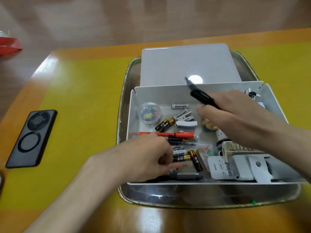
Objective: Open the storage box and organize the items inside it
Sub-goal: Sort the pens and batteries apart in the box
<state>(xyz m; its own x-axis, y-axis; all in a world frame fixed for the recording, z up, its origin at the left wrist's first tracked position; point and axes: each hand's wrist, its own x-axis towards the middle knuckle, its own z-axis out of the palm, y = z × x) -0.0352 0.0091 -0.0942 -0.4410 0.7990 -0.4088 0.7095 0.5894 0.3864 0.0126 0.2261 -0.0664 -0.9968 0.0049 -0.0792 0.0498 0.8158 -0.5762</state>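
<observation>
the right hand (pixel 230 108) has its grip clamped on a black pen (pixel 200 93), thumb and fingers pinching the barrel low down. the pen's long axis runs up and to the left from the hand, its tip over the rear wall of the storage box (pixel 133 115) and pointing toward the lid (pixel 185 64) that lies flat behind it. the left hand (pixel 144 157) reaches into the near left part of the box, its fingers curled down onto a heap of batteries (pixel 181 156) and pens; whether its grip has closed on anything i cannot tell, since the fingertips are blurred and partly hidden.

the relation that counts: the loose pens, such as the red pen (pixel 168 135), lie crosswise just beyond the left hand's fingers, so that hand is the nearer one for gathering them, while the right hand would need to bring its pen down and turn it to match.

further out, a round clip jar (pixel 149 112) stands in the far left corner and white chargers (pixel 223 167) crowd the near right. the box sits in a metal tray (pixel 124 91) on the yellow desk (pixel 84 91), with a phone (pixel 31 138) well apart to the left.
</observation>
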